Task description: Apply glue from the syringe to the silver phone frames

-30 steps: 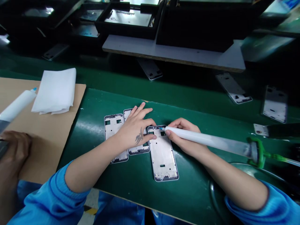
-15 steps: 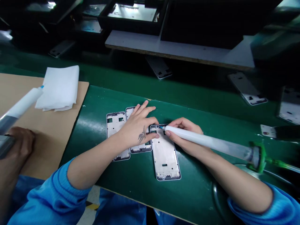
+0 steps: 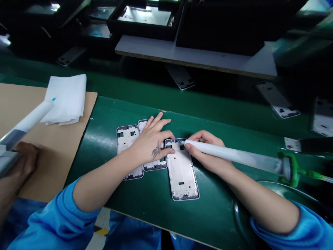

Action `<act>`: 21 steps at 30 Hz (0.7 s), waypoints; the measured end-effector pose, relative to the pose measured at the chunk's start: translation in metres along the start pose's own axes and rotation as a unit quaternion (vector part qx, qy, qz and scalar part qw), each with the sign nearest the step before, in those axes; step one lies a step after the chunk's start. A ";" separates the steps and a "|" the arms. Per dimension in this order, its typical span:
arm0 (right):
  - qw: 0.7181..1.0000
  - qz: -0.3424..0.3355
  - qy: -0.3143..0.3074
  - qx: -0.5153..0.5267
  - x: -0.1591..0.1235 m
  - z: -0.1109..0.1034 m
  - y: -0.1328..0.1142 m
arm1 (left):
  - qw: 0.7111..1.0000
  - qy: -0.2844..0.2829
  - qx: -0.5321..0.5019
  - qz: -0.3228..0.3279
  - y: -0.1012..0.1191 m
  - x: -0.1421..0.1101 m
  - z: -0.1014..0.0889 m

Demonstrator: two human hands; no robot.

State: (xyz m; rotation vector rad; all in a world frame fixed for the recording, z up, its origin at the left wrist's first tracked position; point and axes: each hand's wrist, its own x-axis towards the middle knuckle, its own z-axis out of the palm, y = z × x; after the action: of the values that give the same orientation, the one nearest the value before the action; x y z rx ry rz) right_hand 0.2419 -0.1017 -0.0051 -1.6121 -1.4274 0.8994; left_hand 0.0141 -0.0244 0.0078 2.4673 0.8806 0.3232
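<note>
The right hand (image 3: 206, 149) grips a white syringe (image 3: 229, 155), its blue tip at the top edge of a metal phone frame (image 3: 181, 173). The left hand (image 3: 151, 144) lies open, fingers spread, across two frames (image 3: 126, 142) left of it, thumb reaching onto it.

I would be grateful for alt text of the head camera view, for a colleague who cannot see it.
A person's right hand holds a blue-tipped white syringe to a phone frame on a green bench mat, while the left hand lies over two more frames. A co-worker's hand holds a similar syringe at left.
</note>
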 end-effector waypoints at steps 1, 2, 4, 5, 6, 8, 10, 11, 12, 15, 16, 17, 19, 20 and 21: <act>1.000 -0.010 0.009 0.004 0.000 0.000 0.001 | 1.000 0.003 0.002 0.007 -0.001 0.000 0.000; 0.999 -0.032 0.013 0.003 -0.001 0.000 0.001 | 1.000 0.008 0.008 0.014 -0.002 0.000 -0.001; 0.994 -0.110 0.003 -0.019 -0.002 -0.001 0.002 | 0.999 0.026 0.035 0.031 -0.006 0.001 -0.001; 0.984 -0.169 -0.019 -0.058 -0.002 -0.003 0.003 | 0.997 0.043 0.058 0.038 -0.010 0.003 -0.001; 0.969 -0.220 -0.041 -0.102 -0.001 -0.006 0.004 | 0.994 0.061 0.080 0.046 -0.014 0.005 -0.002; 0.938 -0.275 -0.066 -0.202 0.005 -0.016 0.007 | 0.989 0.084 0.108 0.062 -0.022 0.010 -0.002; 0.919 -0.256 -0.047 -0.295 0.015 -0.030 0.010 | 0.986 0.093 0.122 0.065 -0.026 0.012 -0.004; 0.915 -0.224 -0.025 -0.335 0.022 -0.040 0.013 | 0.986 0.092 0.125 0.064 -0.027 0.012 -0.005; 0.912 -0.180 0.003 -0.368 0.031 -0.050 0.015 | 0.986 0.090 0.127 0.062 -0.027 0.012 -0.005; 0.906 -0.037 0.087 -0.413 0.068 -0.082 0.028 | 0.986 0.086 0.129 0.059 -0.026 0.009 -0.006; 0.905 -0.011 0.106 -0.412 0.083 -0.092 0.032 | 0.986 0.088 0.129 0.057 -0.026 0.009 -0.005; 0.905 0.002 0.121 -0.408 0.098 -0.102 0.037 | 0.986 0.090 0.128 0.053 -0.027 0.008 -0.005; 0.908 0.012 0.144 -0.394 0.124 -0.121 0.045 | 0.987 0.090 0.128 0.044 -0.028 0.007 -0.004; 0.909 0.017 0.157 -0.385 0.134 -0.130 0.048 | 0.987 0.089 0.129 0.039 -0.028 0.007 -0.004; 0.911 0.023 0.171 -0.375 0.142 -0.138 0.051 | 0.987 0.088 0.130 0.034 -0.028 0.007 -0.004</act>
State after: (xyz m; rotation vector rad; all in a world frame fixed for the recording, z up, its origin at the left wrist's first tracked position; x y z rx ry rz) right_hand 0.4044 0.0228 0.0084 -2.2256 -1.5687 0.0325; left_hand 0.0028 0.0000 -0.0034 2.7476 0.9642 0.4841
